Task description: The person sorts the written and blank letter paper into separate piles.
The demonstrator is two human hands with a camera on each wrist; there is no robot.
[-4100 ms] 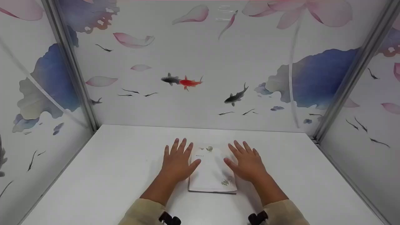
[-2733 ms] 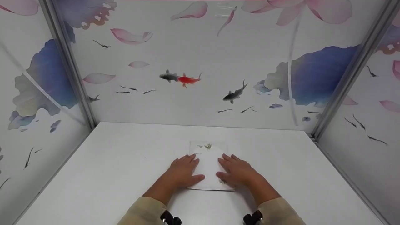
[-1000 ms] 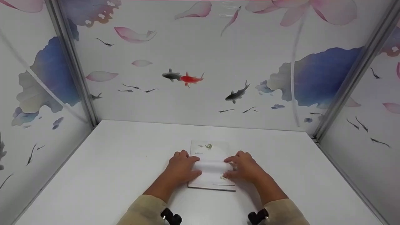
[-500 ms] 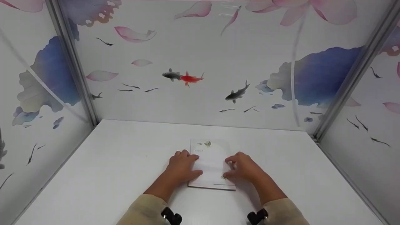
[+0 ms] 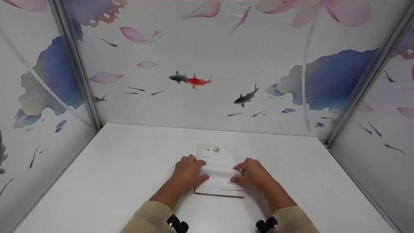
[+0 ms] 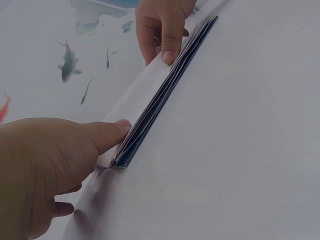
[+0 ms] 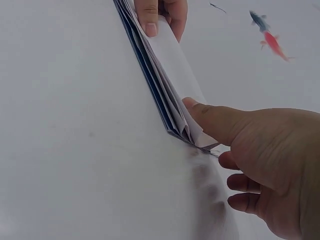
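Note:
A white booklet point(image 5: 217, 161) with small green plant prints and a line of tiny text lies flat on the table. Its near edge shows several loose layers above a dark blue bottom layer point(image 6: 129, 150). The upper layers bow up slightly across the middle, their near edge set back from the bottom one. My left hand point(image 5: 188, 172) holds the left side, thumb on top and fingers at the edge. On the right side, my right hand point(image 5: 255, 174) pinches the upper layers, its thumb point(image 7: 207, 116) lying on the cover near the corner. The undersides of both grips are hidden.
The white table point(image 5: 136, 168) ends at a back panel point(image 5: 213, 106) printed with fish, petals and blue leaves. Side panels with metal posts point(image 5: 76, 71) stand left and right. Black clamp-like mounts point(image 5: 177, 224) sit at both sleeves.
Both hands came down from spread-fingered poses over the booklet and now hold its sides. The upper layers' near edge shifted back. In the last second, the middle flattened, then bowed again slightly.

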